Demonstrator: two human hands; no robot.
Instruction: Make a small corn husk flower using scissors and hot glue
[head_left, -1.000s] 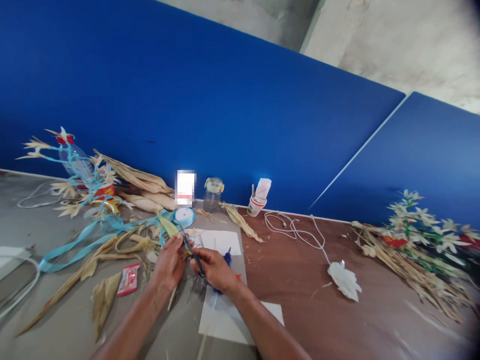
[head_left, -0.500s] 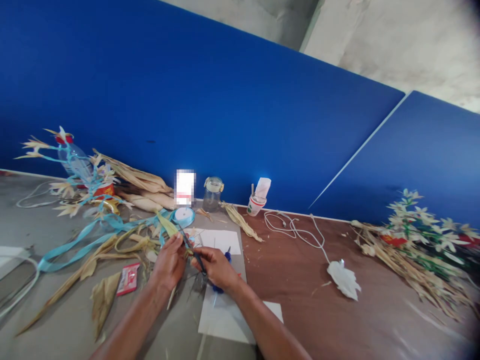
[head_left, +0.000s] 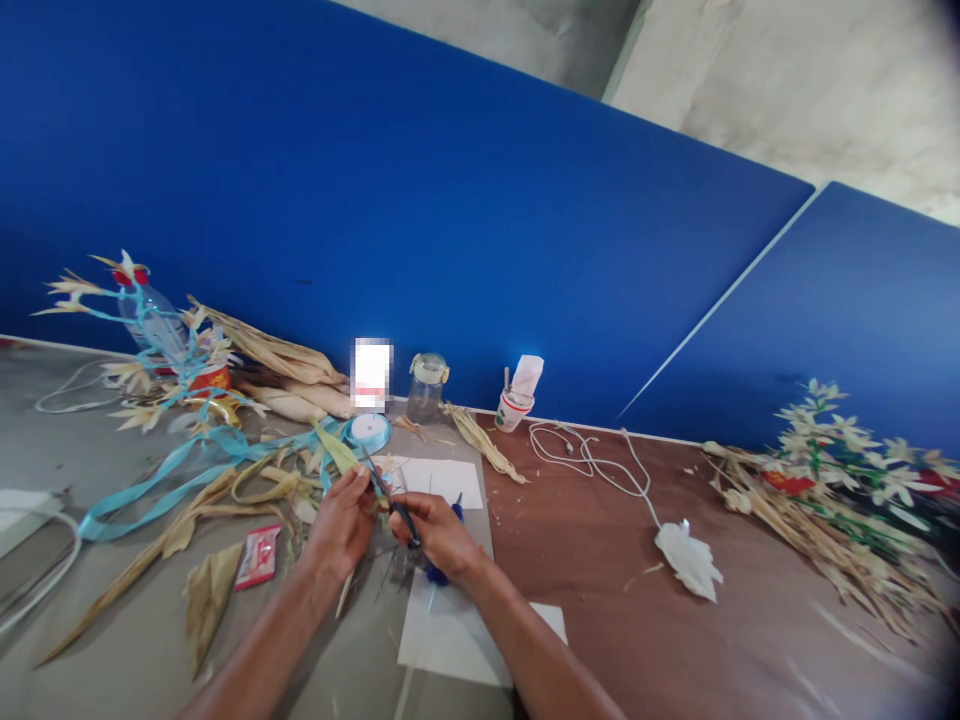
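Note:
My left hand point(head_left: 346, 515) is closed on a pale green-yellow corn husk point(head_left: 335, 445), which sticks up past the fingertips. Dark-handled scissors point(head_left: 405, 522) are in my right hand point(head_left: 435, 530), their blades pointing up and left against the husk by my left fingers. Whether the blades are apart is too small to tell. Just beyond my hands sits a roll of light blue ribbon point(head_left: 370, 431). White paper sheets point(head_left: 442, 635) lie under my right forearm, with a dark blue tool point(head_left: 439, 575) partly hidden behind that hand.
Dried husks point(head_left: 274, 345), a blue ribbon strip point(head_left: 142, 505) and a red packet point(head_left: 258, 556) lie at left, near a bottle point(head_left: 154, 320) with husk flowers. A glass jar point(head_left: 426, 390), paper cup point(head_left: 514, 410) and white cable point(head_left: 592, 460) line the blue partition point(head_left: 480, 220). White flowers point(head_left: 847, 440) stand right.
Both hands stay nearly in place at the husk, with only a slight shift of the scissors. The whole view has moved a few pixels.

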